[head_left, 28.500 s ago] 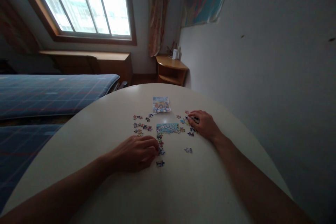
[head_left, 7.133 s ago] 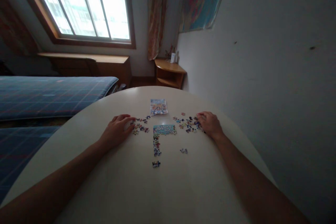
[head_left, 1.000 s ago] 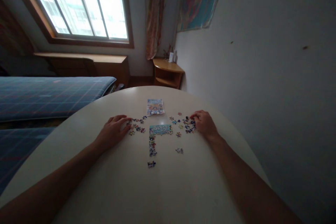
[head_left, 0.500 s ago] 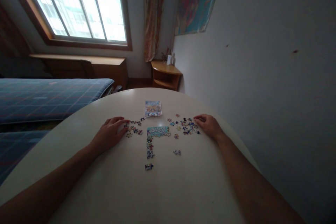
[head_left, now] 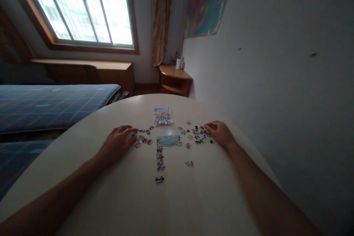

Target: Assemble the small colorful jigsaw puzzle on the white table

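An L-shaped run of joined jigsaw pieces [head_left: 169, 140] lies on the table, its top strip lettered in light blue. My left hand [head_left: 117, 142] rests with its fingers apart, fingertips touching the edge of the left group of loose pieces [head_left: 142, 139]. At the right group of loose puzzle pieces [head_left: 199, 134], my right hand [head_left: 220, 133] has thumb and forefinger brought together; whatever is between them is too small to make out. A single piece [head_left: 159, 180] lies below the L, and a small joined bit [head_left: 189, 163] lies to its right.
A printed picture sheet [head_left: 162, 116] lies beyond the puzzle on the round white table [head_left: 171, 206]. To the left stands a bed with a plaid mattress [head_left: 61, 105]. A wooden corner shelf [head_left: 175, 73] is behind the table, and a white wall [head_left: 276, 81] runs along the right.
The view has shifted slightly, so the table and pieces appear a little lower and to the right. Both hands stay at their groups of pieces, with little visible movement.
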### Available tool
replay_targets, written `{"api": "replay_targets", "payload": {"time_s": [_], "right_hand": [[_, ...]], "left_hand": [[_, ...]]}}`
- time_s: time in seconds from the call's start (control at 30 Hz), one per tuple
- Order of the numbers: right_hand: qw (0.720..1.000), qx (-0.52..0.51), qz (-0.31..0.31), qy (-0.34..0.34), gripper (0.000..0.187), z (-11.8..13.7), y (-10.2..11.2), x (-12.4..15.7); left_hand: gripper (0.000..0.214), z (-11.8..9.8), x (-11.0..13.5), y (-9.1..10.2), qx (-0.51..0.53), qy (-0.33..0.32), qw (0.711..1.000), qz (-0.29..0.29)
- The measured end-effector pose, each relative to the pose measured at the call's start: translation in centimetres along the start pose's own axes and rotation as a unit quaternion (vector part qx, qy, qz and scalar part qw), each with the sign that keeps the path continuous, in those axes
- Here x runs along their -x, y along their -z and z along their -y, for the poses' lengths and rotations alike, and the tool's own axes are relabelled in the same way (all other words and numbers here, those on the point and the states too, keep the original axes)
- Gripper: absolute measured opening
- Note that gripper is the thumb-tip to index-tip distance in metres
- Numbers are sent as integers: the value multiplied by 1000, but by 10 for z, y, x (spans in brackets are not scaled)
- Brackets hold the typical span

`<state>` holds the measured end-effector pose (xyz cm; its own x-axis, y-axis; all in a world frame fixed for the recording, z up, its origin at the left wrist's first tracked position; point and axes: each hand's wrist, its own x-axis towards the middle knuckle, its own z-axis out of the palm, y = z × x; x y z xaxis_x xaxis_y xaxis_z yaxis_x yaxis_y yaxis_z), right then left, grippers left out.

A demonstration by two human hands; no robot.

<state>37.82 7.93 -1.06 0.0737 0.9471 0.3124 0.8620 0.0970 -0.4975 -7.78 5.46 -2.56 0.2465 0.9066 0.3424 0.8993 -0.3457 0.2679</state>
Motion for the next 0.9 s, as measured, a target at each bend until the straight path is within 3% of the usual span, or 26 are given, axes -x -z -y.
{"api": "replay_targets", "payload": {"time_s": [0.3, 0.9], "right_hand": [[999, 29, 2, 25, 25, 7, -1, 2], [997, -61, -34, -19, 18, 15, -8, 3]], "left_hand": [[47, -1, 0, 2, 0, 13, 1000, 14], [46, 4, 0, -4, -5, -5, 1000, -16]]}}
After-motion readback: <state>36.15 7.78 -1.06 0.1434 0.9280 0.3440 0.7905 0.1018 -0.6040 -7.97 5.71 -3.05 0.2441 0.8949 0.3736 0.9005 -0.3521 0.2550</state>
